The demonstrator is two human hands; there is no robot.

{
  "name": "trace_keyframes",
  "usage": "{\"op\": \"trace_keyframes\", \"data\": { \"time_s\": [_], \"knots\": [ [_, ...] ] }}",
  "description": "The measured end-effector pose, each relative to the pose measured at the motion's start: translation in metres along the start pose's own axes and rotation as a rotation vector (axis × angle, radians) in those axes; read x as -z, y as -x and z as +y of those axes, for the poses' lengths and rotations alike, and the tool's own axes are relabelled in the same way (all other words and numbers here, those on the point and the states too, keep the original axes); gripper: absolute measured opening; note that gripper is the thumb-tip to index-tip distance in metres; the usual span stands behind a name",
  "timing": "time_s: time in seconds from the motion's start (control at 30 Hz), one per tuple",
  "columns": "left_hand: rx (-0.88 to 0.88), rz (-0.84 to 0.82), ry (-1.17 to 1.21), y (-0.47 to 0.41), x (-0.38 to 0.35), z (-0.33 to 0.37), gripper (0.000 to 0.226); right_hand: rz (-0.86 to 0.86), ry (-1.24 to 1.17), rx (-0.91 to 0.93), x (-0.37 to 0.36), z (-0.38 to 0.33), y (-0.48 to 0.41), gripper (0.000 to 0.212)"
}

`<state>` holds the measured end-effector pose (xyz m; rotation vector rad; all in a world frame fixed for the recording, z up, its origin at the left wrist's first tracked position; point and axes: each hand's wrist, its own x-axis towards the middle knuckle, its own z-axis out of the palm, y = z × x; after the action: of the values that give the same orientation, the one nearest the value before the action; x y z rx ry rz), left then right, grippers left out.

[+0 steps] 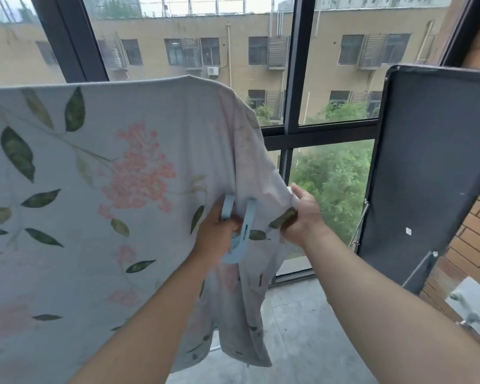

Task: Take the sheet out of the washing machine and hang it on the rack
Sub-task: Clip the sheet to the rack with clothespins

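Observation:
The sheet [94, 176], pale blue with green leaves and pink flower clusters, hangs draped over the rack and fills the left half of the view; the rack itself is hidden under it. My left hand [216, 231] squeezes a large light-blue clothes peg [240, 231], its jaws spread against the sheet's right part. Just to the right, my right hand [302, 214] pinches the sheet's right edge and holds the cloth taut. The washing machine is out of view.
Behind the sheet is a big window with dark frames [297, 106]. A dark flat panel [427, 167] leans at the right against a brick wall [477, 231]. Grey tiled floor [302, 328] lies below. A thin metal bar [214, 349] shows under the sheet's hem.

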<state>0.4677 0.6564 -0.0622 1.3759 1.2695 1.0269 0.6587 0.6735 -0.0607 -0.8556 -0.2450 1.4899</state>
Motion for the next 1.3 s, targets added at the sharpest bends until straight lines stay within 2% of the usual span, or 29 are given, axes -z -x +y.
{"op": "trace_keyframes", "data": {
  "time_s": [0.27,0.33,0.4,0.57,0.77,0.87,1.03,1.2,1.3],
  "knots": [
    [-0.128,0.098,-0.201,0.016,-0.047,0.044,0.022,-0.042,0.022,0.204,-0.002,-0.126,-0.005,0.033],
    [-0.16,0.135,-0.256,0.013,-0.061,0.057,0.021,-0.056,0.012,0.296,-0.003,-0.157,-0.005,0.022],
    [-0.201,0.163,-0.326,0.008,-0.076,0.072,0.027,-0.08,0.037,0.37,-0.002,-0.184,0.0,0.012],
    [-0.262,0.234,-0.502,0.0,-0.105,0.105,0.043,-0.162,0.196,0.505,0.006,-0.225,0.007,0.011],
    [-0.184,0.302,-0.717,0.002,-0.112,0.134,0.054,-0.215,0.478,0.643,0.012,-0.255,0.014,0.016],
    [-0.153,0.263,-0.748,0.007,-0.115,0.145,0.072,-0.213,0.536,0.665,0.014,-0.258,0.014,0.017],
    [-0.259,0.213,-0.79,0.015,-0.12,0.16,0.101,-0.172,0.565,0.68,0.014,-0.256,0.016,0.021],
    [-0.405,0.242,-0.721,0.012,-0.114,0.178,0.114,-0.094,0.616,0.74,0.014,-0.259,0.015,0.017],
    [-0.506,0.323,-0.669,0.012,-0.113,0.185,0.115,-0.031,0.684,0.803,0.011,-0.259,0.013,0.011]
  ]
}}
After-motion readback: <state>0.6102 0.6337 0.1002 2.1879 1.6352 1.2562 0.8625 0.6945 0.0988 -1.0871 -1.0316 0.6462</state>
